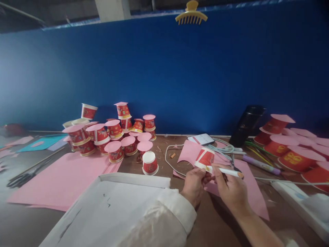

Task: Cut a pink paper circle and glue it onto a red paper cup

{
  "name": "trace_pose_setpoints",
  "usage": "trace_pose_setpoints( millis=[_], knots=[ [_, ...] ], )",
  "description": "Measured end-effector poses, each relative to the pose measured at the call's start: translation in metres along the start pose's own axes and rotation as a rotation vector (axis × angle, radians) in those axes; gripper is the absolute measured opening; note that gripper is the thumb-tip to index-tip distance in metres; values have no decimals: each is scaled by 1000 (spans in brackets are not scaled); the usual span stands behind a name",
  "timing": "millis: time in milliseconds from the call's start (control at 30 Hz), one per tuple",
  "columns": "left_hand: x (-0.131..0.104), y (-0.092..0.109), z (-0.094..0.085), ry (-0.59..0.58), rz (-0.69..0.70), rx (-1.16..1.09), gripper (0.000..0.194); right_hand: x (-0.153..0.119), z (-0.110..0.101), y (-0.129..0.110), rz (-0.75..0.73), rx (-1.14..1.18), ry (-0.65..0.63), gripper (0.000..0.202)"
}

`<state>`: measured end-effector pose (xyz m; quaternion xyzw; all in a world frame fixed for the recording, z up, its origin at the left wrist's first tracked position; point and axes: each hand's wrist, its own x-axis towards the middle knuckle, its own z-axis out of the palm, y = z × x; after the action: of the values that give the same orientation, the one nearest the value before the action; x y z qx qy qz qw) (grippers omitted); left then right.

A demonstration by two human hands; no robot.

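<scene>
My left hand (195,183) is closed on the rim of a red and white paper cup (205,158), which is tilted above a pink paper sheet. In my right hand (231,190) is a thick white pen (227,171) with an orange back end. Its front end meets the cup's rim beside my left fingers; the tip itself is too small to make out. Under both hands lies the pink sheet (253,190), with a curved cut-out edge. Left of my hands, another red paper cup (150,164) stands upside down on the brown table.
Several red cups topped with pink paper discs (113,146) are stacked at left, and more cups (298,158) stand at right. Nearby are a black bottle (246,125), a phone (201,139), cables, a purple marker (260,165), scissors (22,179), pink sheets (61,181) and a white box lid (120,202).
</scene>
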<state>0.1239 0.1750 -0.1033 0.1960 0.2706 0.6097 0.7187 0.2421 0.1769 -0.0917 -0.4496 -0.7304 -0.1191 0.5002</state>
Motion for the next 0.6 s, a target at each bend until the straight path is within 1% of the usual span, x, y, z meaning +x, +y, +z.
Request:
trace_pose_setpoints(
  millis=[133,233,333,433,600],
  knots=[
    [-1,1,1,7,-4,24,38,1,-2,-1,13,12,-31,29],
    [-1,2,1,19,-19,63,35,0,-1,0,-10,-19,-23,31],
    [0,2,1,8,-22,53,34,-1,0,2,-15,-39,-7,33],
    [0,1,1,2,-10,14,35,-2,0,3,26,-50,-9,35],
    [1,1,2,9,-6,16,35,-1,-2,2,97,-36,-76,39]
  ],
)
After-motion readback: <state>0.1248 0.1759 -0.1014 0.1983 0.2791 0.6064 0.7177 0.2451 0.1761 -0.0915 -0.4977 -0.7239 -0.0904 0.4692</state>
